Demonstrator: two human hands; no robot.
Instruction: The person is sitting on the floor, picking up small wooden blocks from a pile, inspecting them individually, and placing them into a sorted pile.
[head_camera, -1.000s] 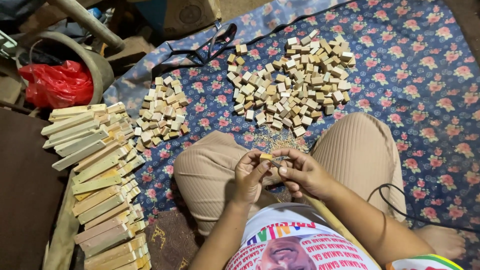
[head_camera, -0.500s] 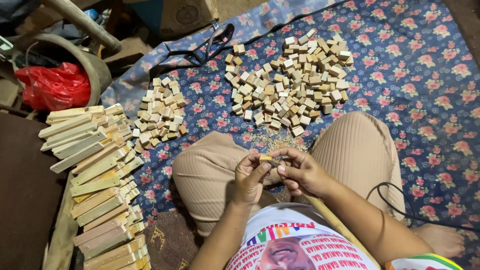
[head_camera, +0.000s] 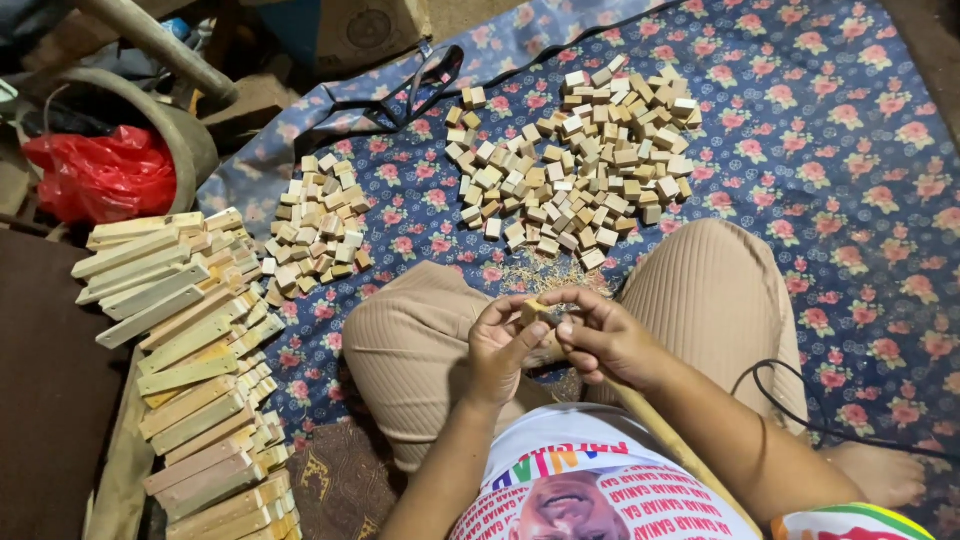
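Pale, unfinished wood forms the small block (head_camera: 531, 312) held between both hands above the person's lap, between the knees. Only its upper edge and part of one face show; the fingers cover the rest. The left hand (head_camera: 497, 345) pinches the block from the left, thumb and fingertips closed on it — a narrow grip. The right hand (head_camera: 605, 338) closes on it from the right and from above, and a long pale wooden stick (head_camera: 668, 440) runs from under this hand down along the forearm toward the body.

Just beyond the hands, a patch of fine wood shavings (head_camera: 545, 275) lies on the blue floral cloth (head_camera: 850, 150) that covers the floor. Farther out sits a large loose pile of blocks (head_camera: 575, 155); a smaller pile of blocks (head_camera: 315, 225) lies to its left, well apart. Stacked wooden slats (head_camera: 190, 360) line the left edge of the cloth, with a red plastic bag (head_camera: 100, 175) behind them. A black cord (head_camera: 790, 400) crosses the right knee.

Block orientation: too little of it shows to tell its long axis — the visible edge faces up toward the camera.
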